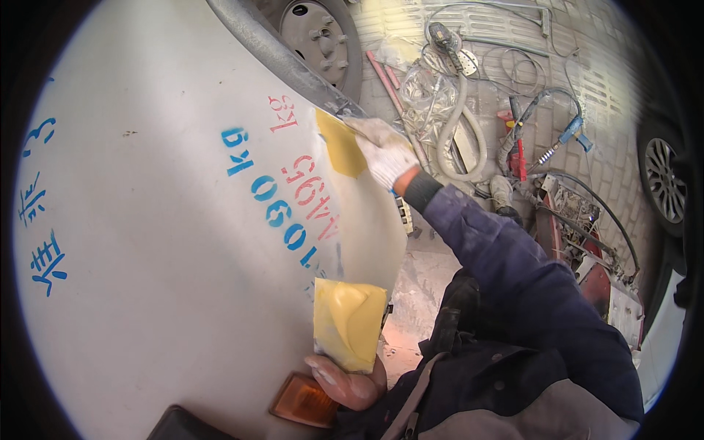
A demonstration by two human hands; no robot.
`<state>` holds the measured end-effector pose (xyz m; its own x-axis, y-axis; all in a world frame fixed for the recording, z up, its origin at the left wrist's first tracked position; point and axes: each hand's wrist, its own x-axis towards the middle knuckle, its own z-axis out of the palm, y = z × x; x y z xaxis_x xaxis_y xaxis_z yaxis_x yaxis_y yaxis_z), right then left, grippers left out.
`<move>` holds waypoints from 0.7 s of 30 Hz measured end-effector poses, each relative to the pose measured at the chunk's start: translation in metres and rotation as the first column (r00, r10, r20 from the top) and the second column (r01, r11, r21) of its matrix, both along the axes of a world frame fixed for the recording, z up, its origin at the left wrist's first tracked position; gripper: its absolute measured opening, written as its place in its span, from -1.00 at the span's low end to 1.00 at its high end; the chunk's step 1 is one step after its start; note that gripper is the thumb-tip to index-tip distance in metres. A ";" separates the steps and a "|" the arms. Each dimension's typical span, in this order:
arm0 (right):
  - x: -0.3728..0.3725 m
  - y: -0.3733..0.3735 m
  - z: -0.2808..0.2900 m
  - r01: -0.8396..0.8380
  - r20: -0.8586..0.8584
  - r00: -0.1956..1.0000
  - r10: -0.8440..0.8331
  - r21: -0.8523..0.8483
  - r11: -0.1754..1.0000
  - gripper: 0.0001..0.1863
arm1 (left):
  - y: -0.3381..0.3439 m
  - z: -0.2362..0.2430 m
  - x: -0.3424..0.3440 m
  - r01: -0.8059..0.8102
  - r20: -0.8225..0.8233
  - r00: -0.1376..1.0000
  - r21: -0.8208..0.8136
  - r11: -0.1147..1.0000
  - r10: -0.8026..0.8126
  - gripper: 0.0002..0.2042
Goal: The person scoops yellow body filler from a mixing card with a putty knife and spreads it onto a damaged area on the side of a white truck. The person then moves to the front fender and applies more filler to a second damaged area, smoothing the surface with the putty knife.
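My left hand [346, 384], bare, grips the lower end of a small flat board with a thick heap of yellow putty [350, 323] on it. The board stands close to the white vehicle panel [183, 279]. My right hand [385, 150], in a white knit glove, is stretched out to the panel beside the wheel arch [275, 59]. Its fingers are closed at the upper edge of a smooth patch of yellow putty [339, 145]; whatever they hold is hidden. Blue and red stencilled marks run along the panel next to the patch.
An orange lamp [304, 400] sits by my left hand. On the paved floor lie a grey hose [473, 150], a power tool [444, 38], a blue air gun [574, 136] and red metal parts [594, 286]. Another vehicle's wheel [662, 176] stands far right.
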<state>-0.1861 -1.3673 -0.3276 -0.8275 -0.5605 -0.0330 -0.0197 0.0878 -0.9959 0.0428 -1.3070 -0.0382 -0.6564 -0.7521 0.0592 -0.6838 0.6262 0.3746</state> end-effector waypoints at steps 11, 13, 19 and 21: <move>0.008 -0.032 0.018 0.023 -0.177 0.984 -0.015 0.045 0.999 -0.60 | 0.005 0.006 -0.007 -0.334 -0.233 0.780 0.629 0.702 0.580 -0.51; 0.026 -0.022 0.026 0.019 -0.151 0.988 -0.019 0.000 1.000 -0.57 | 0.006 0.007 -0.011 -0.405 -0.191 0.706 0.680 0.611 0.682 -0.52; 0.079 0.025 0.051 -0.085 0.010 0.996 0.085 -0.033 0.996 -0.56 | 0.005 0.004 -0.014 -0.445 -0.210 0.610 0.707 0.550 0.764 -0.26; 0.092 0.044 0.052 -0.136 0.021 0.990 0.137 -0.068 0.988 -0.51 | 0.005 0.000 -0.014 -0.400 -0.303 0.503 0.749 0.529 0.809 -0.17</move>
